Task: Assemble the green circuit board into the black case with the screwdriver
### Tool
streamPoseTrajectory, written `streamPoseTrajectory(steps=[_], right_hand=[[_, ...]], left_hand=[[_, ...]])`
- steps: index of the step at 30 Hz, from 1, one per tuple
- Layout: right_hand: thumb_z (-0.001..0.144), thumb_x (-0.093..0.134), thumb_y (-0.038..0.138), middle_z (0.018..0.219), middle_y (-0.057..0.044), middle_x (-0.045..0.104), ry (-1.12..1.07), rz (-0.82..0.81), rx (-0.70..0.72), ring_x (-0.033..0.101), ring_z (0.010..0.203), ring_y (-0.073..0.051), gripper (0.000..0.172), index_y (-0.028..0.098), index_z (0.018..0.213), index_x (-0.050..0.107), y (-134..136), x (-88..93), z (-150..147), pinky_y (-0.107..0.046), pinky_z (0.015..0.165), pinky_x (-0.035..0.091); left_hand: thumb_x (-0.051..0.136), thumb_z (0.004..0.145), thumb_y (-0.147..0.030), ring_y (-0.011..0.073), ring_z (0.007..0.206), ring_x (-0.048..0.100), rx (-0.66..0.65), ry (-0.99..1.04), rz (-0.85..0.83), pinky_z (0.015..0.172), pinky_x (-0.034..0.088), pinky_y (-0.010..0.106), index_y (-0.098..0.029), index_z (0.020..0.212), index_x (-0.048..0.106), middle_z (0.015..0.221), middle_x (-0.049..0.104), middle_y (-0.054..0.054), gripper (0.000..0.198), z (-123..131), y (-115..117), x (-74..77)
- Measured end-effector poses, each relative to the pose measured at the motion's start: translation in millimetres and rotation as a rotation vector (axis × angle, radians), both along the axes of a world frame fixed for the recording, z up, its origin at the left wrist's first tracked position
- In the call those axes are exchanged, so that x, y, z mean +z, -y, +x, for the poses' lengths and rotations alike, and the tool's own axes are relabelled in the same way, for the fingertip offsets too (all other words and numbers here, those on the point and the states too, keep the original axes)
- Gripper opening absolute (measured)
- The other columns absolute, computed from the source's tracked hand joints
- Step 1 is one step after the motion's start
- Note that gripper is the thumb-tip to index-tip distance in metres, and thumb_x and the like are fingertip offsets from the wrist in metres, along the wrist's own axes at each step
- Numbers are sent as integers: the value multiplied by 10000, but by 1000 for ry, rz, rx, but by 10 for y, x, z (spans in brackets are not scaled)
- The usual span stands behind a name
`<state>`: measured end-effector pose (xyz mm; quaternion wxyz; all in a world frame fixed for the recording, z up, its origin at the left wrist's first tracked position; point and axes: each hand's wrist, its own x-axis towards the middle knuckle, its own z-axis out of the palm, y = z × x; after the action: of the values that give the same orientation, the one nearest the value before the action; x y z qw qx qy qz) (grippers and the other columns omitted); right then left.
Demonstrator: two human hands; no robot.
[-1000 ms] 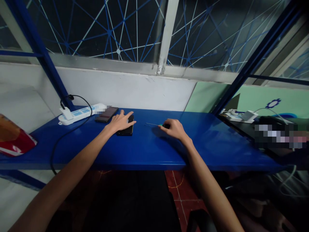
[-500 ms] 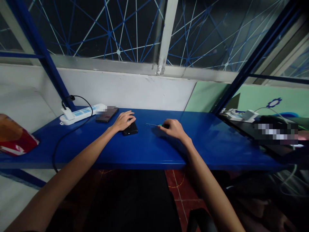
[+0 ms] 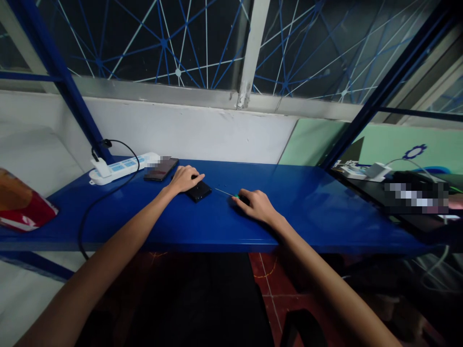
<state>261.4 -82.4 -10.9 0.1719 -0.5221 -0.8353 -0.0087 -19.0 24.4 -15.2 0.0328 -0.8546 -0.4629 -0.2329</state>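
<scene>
Black phone, flat on blue worktop; left hand fingers spread flat atop, pinning. Thin screwdriver, tip toward phone, pinched in right hand fingers. Advisable: firm downward hold, steady tip.

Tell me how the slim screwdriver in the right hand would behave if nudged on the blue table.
The screwdriver looks thin and round, so it would probably roll on the glossy blue table once the right hand lets go. Its narrow metal shaft seems stiff, not floppy. Being so slight, it is likely light and easy to flick away.
</scene>
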Motion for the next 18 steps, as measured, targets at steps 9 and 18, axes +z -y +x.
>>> streamPoseTrajectory(steps=[9,18], right_hand=[[948,349,552,570,-17,573,51,4,-33,488,521,-136,474,192,841,638,13,-2,-75,-259,533,209],[955,339,553,585,-24,589,78,13,-21,502,532,-139,480,191,847,635,4,-9,-56,-261,536,214]], left_hand=[[445,904,-523,248,900,619,4,19,-39,785,440,350,-180,799,735,940,718,95,462,-87,-39,-30],[400,910,-567,262,888,628,59,1,-26,769,446,355,-167,795,744,927,714,119,541,-62,-40,-50]])
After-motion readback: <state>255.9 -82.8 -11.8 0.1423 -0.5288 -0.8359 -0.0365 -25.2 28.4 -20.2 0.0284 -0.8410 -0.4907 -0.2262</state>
